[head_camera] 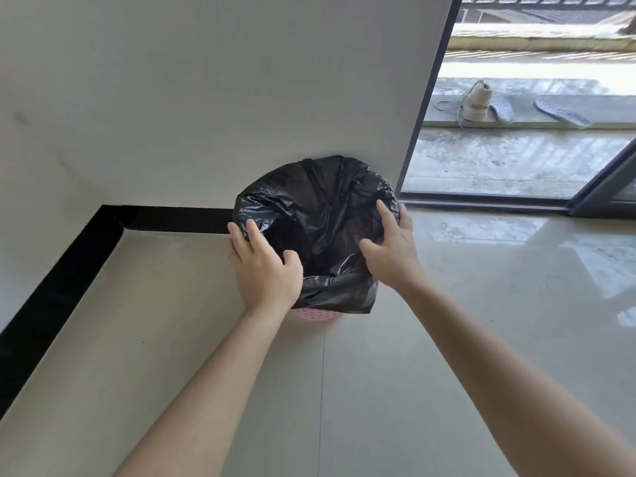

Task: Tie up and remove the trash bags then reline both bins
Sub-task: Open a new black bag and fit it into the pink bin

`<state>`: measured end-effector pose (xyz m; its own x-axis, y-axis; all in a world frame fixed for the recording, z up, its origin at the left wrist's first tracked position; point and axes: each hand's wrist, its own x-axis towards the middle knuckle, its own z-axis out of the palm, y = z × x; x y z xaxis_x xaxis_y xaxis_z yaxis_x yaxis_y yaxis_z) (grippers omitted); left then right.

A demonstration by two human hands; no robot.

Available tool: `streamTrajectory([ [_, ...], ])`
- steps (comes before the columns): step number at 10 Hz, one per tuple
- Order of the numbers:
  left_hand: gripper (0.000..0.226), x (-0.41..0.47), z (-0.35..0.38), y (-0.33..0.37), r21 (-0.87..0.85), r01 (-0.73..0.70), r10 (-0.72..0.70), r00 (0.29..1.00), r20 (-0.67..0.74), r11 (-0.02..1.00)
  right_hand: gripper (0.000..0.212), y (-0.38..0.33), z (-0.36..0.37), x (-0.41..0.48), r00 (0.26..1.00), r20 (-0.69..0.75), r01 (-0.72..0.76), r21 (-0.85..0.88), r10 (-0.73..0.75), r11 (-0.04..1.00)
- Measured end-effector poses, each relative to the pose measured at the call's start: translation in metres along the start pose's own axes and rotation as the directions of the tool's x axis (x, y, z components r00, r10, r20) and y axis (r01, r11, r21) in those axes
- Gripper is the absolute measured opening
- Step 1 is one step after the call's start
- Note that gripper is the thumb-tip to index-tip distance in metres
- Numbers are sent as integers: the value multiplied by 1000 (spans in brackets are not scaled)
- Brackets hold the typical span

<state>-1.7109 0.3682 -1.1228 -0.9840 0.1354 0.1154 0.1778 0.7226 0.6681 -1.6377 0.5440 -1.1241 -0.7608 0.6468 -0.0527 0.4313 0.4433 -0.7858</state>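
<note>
White wall (206, 80) with black skirting (51, 287) meets glossy pale floor tiles (378, 390). Dark door frame (428, 98) at right admits daylight. A shoe (476, 105) sits on the ledge (537, 122) outside.

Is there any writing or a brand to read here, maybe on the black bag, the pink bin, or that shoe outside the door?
No text can be read anywhere.
The black bag: plain, no print.
The pink bin: only a woven pattern shows, no label.
The shoe and insoles outside: too small and blurred to show any lettering.
</note>
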Motion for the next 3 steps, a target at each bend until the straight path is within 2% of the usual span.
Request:
streamTrajectory([
  [1,71,3,-1,-4,90,-59,59,998,-6,994,72,2,4,3,999,6,35,-27,-35,999],
  [3,73,23,-10,-11,47,-128,125,990,64,991,99,8,-11,6,978,190,95,-20,-89,995],
])
